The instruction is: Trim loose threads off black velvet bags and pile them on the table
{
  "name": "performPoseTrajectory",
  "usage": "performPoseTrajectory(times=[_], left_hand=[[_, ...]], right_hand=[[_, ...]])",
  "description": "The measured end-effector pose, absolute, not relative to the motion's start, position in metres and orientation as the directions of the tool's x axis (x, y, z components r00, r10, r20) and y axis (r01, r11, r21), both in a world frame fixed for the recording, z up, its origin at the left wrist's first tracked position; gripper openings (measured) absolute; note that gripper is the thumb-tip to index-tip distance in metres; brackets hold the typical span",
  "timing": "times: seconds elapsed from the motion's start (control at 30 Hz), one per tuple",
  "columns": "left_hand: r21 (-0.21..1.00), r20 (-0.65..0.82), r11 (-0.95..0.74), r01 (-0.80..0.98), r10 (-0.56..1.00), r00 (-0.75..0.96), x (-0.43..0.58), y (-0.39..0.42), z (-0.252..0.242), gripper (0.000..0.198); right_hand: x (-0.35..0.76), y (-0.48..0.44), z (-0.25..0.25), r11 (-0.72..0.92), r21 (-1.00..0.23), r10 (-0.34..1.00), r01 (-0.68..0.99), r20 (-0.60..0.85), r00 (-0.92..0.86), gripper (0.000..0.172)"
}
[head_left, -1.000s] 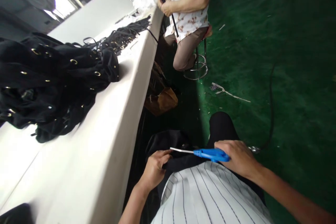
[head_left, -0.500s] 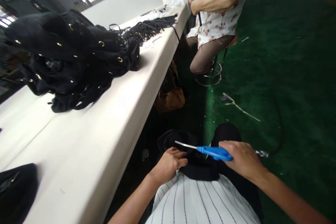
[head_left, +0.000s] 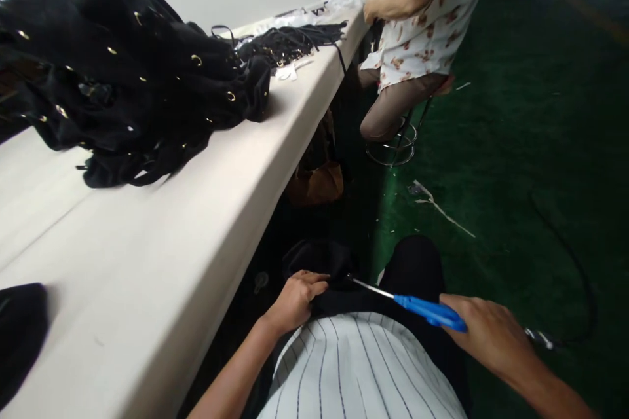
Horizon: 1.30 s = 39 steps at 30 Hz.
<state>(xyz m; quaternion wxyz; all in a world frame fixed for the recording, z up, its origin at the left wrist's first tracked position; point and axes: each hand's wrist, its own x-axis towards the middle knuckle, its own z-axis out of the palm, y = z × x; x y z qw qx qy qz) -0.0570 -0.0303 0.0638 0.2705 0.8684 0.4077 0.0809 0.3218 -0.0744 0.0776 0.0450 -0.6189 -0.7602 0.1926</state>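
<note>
My right hand (head_left: 491,335) is closed around the handle of a blue air blow gun (head_left: 428,311). Its thin metal nozzle points left, and the tip reaches a black fabric item (head_left: 319,256) on my lap. The fingers of my left hand (head_left: 296,298) are closed on the near edge of that fabric, just left of the nozzle tip. The fabric looks like a bag, though dark shadow hides its full shape. Behind my right hand, a dark hose (head_left: 582,268) runs from a metal fitting down over the floor.
On the long white table (head_left: 196,236) at left lies a heap of black fabric bags (head_left: 157,91) with gold eyelets, with black straps (head_left: 295,39) beyond. A co-worker (head_left: 432,33) sits on a stool (head_left: 393,152). A brown bag (head_left: 317,184) is under the table; scraps (head_left: 442,209) litter the green floor.
The blow gun's nozzle has come down from above the fabric to its edge, beside my left hand. Both hands sit slightly lower in the picture, and the camera view has shifted.
</note>
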Motion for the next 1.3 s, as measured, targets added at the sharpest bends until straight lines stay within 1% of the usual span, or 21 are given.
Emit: performPoseTrajectory(times=[0.07,0.13,0.17,0.23,0.27,0.33,0.4,0.43,0.5,0.6,0.7,0.77,0.87,0.9,0.97,1.0,1.03,1.13,1.17,1.2,1.3], left_hand=[[0.555,-0.084,-0.482,0.678,0.779,0.622,-0.064,-0.033,0.059,0.047],[0.595,-0.082,-0.417,0.686,0.818,0.569,-0.068,-0.035,0.055,0.046],[0.624,-0.084,-0.370,0.688,0.844,0.530,-0.070,-0.035,0.053,0.046],[0.697,-0.089,-0.255,0.670,0.896,0.435,-0.072,-0.033,0.051,0.047],[0.737,-0.093,-0.195,0.647,0.919,0.383,-0.073,-0.031,0.050,0.044],[0.802,-0.102,-0.091,0.590,0.953,0.284,-0.074,-0.023,0.048,0.030],[0.849,-0.104,-0.017,0.528,0.975,0.199,-0.075,-0.014,0.047,0.013],[0.866,-0.104,0.010,0.499,0.982,0.160,-0.075,-0.009,0.046,0.011],[0.895,-0.100,0.053,0.442,0.991,0.084,-0.077,0.000,0.046,0.017],[0.922,-0.109,0.106,0.372,0.994,-0.011,-0.080,0.006,0.046,0.033],[0.933,-0.123,0.142,0.332,0.989,-0.077,-0.082,0.005,0.045,0.043],[0.936,-0.133,0.169,0.310,0.982,-0.133,-0.082,0.004,0.044,0.046],[0.943,-0.149,0.213,0.255,0.957,-0.248,-0.084,0.004,0.042,0.050],[0.949,-0.158,0.226,0.219,0.944,-0.289,-0.085,0.005,0.041,0.051],[0.961,-0.200,0.255,0.111,0.911,-0.359,-0.088,0.008,0.039,0.055],[0.961,-0.235,0.273,0.046,0.892,-0.387,-0.090,0.010,0.038,0.057],[0.957,-0.270,0.289,-0.017,0.870,-0.413,-0.092,0.011,0.038,0.061],[0.944,-0.326,0.304,-0.127,0.805,-0.496,-0.099,0.012,0.037,0.068],[0.943,-0.328,0.303,-0.134,0.792,-0.515,-0.101,0.011,0.037,0.067],[0.943,-0.329,0.306,-0.134,0.786,-0.524,-0.103,0.010,0.037,0.065],[0.935,-0.351,0.320,-0.150,0.793,-0.497,-0.106,0.005,0.037,0.065]], right_hand=[[0.330,-0.084,0.079,0.190,-0.382,0.943,0.905,-0.187,-0.277,0.011],[0.335,-0.093,0.082,0.178,-0.392,0.946,0.903,-0.185,-0.267,0.009],[0.337,-0.098,0.085,0.165,-0.387,0.954,0.907,-0.169,-0.246,0.010],[0.337,-0.104,0.089,0.173,-0.395,0.954,0.902,-0.160,-0.253,0.016],[0.336,-0.106,0.091,0.187,-0.410,0.945,0.893,-0.171,-0.277,0.018],[0.330,-0.107,0.093,0.197,-0.431,0.924,0.881,-0.219,-0.314,0.018],[0.321,-0.104,0.094,0.153,-0.397,0.930,0.905,-0.251,-0.267,0.015],[0.316,-0.102,0.094,0.128,-0.371,0.940,0.920,-0.249,-0.231,0.014],[0.308,-0.096,0.091,0.141,-0.372,0.940,0.917,-0.239,-0.242,0.012],[0.299,-0.089,0.085,0.213,-0.427,0.912,0.879,-0.236,-0.336,0.010],[0.298,-0.083,0.077,0.148,-0.353,0.937,0.924,-0.249,-0.246,0.013],[0.299,-0.081,0.073,0.152,-0.341,0.932,0.928,-0.263,-0.250,0.013],[0.303,-0.076,0.067,0.175,-0.400,0.900,0.900,-0.305,-0.311,0.012],[0.304,-0.075,0.065,0.138,-0.393,0.907,0.909,-0.319,-0.276,0.012],[0.304,-0.071,0.059,0.035,-0.336,0.933,0.941,-0.328,-0.152,0.013],[0.302,-0.070,0.057,0.006,-0.317,0.941,0.948,-0.320,-0.113,0.013],[0.298,-0.070,0.054,0.009,-0.325,0.944,0.946,-0.310,-0.116,0.012],[0.280,-0.071,0.051,0.140,-0.461,0.917,0.876,-0.272,-0.290,0.006],[0.274,-0.071,0.050,0.168,-0.492,0.907,0.854,-0.262,-0.330,0.006],[0.268,-0.070,0.050,0.171,-0.495,0.906,0.852,-0.260,-0.333,0.006],[0.258,-0.066,0.049,0.112,-0.407,0.938,0.906,-0.258,-0.232,0.011]])
